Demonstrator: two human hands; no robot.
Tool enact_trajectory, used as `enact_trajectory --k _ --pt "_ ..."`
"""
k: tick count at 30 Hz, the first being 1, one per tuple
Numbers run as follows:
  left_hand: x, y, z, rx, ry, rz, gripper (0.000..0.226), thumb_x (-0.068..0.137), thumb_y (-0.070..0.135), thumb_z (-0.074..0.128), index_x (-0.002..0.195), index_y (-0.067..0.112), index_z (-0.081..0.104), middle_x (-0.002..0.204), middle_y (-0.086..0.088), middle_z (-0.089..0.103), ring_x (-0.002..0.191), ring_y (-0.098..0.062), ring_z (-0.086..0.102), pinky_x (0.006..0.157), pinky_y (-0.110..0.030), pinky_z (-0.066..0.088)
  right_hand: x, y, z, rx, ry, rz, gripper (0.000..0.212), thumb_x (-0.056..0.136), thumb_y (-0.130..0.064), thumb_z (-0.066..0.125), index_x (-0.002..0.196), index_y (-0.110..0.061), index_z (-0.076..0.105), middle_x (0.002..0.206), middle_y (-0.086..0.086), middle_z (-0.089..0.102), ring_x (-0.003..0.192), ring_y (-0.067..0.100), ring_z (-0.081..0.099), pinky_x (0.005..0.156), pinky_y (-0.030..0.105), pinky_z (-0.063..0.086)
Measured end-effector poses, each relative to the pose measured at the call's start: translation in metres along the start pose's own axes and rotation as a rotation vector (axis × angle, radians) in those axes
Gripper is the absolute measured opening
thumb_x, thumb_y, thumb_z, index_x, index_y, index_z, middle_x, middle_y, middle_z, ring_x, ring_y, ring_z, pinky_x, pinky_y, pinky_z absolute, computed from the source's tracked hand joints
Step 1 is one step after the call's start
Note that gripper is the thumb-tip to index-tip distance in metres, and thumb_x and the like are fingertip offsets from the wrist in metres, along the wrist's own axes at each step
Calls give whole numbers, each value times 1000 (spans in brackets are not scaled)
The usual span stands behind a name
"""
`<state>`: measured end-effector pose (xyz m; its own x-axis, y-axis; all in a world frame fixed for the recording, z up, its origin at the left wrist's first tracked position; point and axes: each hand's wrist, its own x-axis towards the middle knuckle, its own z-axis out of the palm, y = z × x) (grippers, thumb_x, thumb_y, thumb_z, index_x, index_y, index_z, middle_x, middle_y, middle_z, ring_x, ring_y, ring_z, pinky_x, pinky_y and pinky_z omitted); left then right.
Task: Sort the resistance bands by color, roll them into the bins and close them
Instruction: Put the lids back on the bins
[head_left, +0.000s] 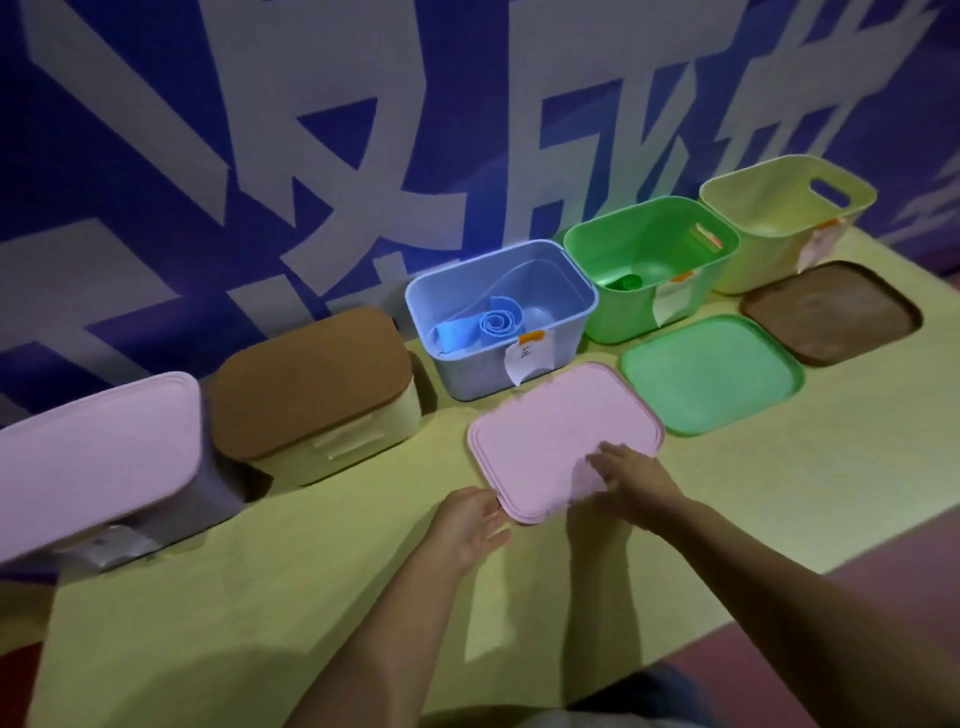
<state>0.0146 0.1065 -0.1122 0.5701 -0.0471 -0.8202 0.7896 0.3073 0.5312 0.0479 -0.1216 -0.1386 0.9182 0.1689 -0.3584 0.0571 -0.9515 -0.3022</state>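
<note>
Pink plastic marks the lid lying flat on the yellow worktop, just near of the open blue bin. Its near left corner is touched by the fingers of the left hand, which are straight and relaxed, so that grip is apart. On the lid's near right part the right hand is laid, fingers spread flat on the surface and clamped on nothing.

Inside the blue bin a rolled blue band is seen, partly unrolled toward the left. A paper tag is hung on the bin's near wall. To the right, an open green bin is placed with a small green roll at its bottom, and a green lid is laid near of it. Further right and far, an open cream bin is set, with a brown lid flat before it.

To the left, a cream bin closed with a brown lid is seen, and at the far left a bin closed with a pink lid. Behind the row a blue wall with large white characters is visible.
</note>
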Motion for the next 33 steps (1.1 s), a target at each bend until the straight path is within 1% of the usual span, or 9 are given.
enact_trajectory --k 4,9,12,15,17,21,26,29,33 --pt "6 -2 3 -26 123 101 23 91 0 58 107 12 47 78 -10 57 58 -16 52 46 -21 44 -1 -1 11 -70 14 -44 65 83 -53 59 141 -31 37 154 -5 28 138 17 31 108 46 25" --pt "7 -5 24 37 276 372 50 88 4 63 127 20 36 123 -11 55 94 -28 62 84 -47 54 2 22 -2 -53 142 -250 69 80 -29 69 142 -24 40 143 -2 47 126 24 47 104 49 28" --pt "-11 7 44 -79 305 470 57 89 -1 58 129 36 39 112 -7 64 97 -31 64 81 -51 54 4 43 -9 97 264 -426 65 64 -21 81 124 -19 58 115 6 68 98 30 66 86 61 43" --pt "-32 24 56 -152 309 574 60 89 -4 56 127 40 44 88 3 70 82 -26 64 68 -41 55 9 47 -36 242 304 -500 46 72 -28 67 117 -21 64 109 -1 71 93 23 67 88 48 48" --pt "-46 32 63 -167 318 617 38 91 0 54 118 27 57 98 -5 67 77 -22 62 54 -28 54 10 45 -58 359 317 -534 37 77 -25 66 113 -19 68 108 -3 71 93 12 63 88 37 48" --pt "-60 46 79 -194 366 694 22 98 27 49 93 12 64 72 -5 54 55 -12 51 49 -23 47 12 32 -108 643 343 -495 27 83 -12 70 109 -16 69 97 -9 69 88 4 61 84 20 44" --pt "-66 51 76 371 530 836 31 72 49 75 96 33 63 67 7 51 62 -10 48 56 -22 37 22 19 -160 847 343 -421 24 83 -10 70 106 -16 66 92 -11 65 84 -3 60 73 0 41" --pt "-64 56 66 483 571 825 29 77 31 76 103 25 65 93 2 55 84 -15 53 72 -25 41 29 14 -184 849 346 -409 28 83 -14 70 109 -19 65 91 -7 64 83 -7 57 75 7 45" --pt "-68 66 63 106 379 784 16 92 3 57 95 16 66 92 1 72 89 -21 64 78 -32 52 38 -1 -208 899 331 -367 34 83 -15 70 116 -18 61 99 0 65 86 2 58 85 24 50"
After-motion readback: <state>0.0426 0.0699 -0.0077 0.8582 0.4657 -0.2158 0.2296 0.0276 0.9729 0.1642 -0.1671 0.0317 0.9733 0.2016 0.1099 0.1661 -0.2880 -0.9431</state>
